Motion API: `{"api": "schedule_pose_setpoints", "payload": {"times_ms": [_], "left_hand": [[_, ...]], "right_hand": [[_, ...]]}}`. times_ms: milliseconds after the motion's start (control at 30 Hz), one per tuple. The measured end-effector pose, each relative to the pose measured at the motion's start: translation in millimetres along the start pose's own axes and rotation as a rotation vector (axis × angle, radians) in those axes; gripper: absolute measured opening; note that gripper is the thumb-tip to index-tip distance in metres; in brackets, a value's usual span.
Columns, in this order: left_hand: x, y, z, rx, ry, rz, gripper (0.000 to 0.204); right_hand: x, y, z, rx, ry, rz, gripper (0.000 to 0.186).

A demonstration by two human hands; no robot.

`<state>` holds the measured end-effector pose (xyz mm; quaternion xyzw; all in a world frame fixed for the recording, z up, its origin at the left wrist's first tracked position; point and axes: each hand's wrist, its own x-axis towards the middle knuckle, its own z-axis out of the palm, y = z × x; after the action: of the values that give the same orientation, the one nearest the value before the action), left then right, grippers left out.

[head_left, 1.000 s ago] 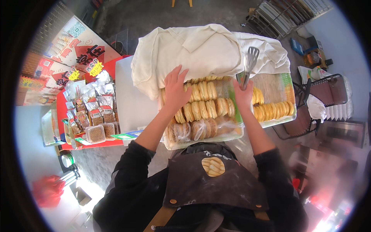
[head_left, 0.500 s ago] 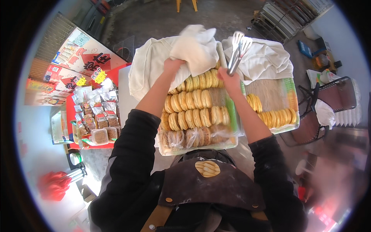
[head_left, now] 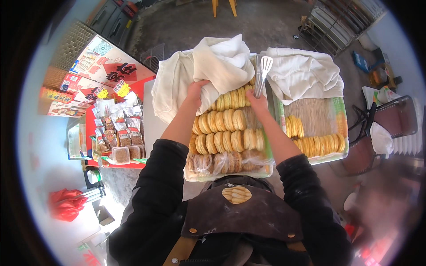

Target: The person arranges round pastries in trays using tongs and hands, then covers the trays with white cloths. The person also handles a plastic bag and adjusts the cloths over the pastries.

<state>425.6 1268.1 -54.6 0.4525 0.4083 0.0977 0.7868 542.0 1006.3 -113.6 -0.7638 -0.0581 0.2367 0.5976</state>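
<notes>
My left hand (head_left: 195,90) is closed on the folded white cloth (head_left: 219,62) over the back of the middle tray. My right hand (head_left: 258,101) grips metal tongs (head_left: 266,66) with slotted heads, held upright at that tray's back right. The middle tray holds rows of golden round pastries (head_left: 219,120), with more in clear plastic bags (head_left: 227,162) along its front. A second tray (head_left: 310,111) at the right holds yellow pastries (head_left: 316,144) under a draped white cloth (head_left: 306,73) at its back.
At the left, a red display table (head_left: 151,73) carries snack packets (head_left: 120,124), plastic tubs (head_left: 121,155) and printed boards (head_left: 115,66). Folding chairs (head_left: 390,119) and a metal rack (head_left: 335,24) stand at the right. A red bundle (head_left: 66,204) is at lower left.
Since a second ago, my left hand has taken hold of the cloth and bunched it back, exposing more pastries. My right hand has moved left and up with the tongs.
</notes>
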Motion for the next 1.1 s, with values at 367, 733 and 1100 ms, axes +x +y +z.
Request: {"api": "schedule_pose_setpoints", "payload": {"times_ms": [367,733,1100], "left_hand": [[-6.7,-0.5,2.3,0.016,-0.002,0.027,0.053],[15.4,1.7,-31.0,-0.278,-0.132,-0.114,0.054],[30.3,10.0,-61.3,-0.571,-0.226,-0.1,0.053]], "right_hand": [[-10.4,-10.2,-1.6,-0.076,0.021,-0.026,0.046],[-117.1,-30.4,-60.4,0.014,-0.053,-0.159,0.036],[-178.7,-14.6,-74.5,-0.583,-0.138,0.043,0.071]]}}
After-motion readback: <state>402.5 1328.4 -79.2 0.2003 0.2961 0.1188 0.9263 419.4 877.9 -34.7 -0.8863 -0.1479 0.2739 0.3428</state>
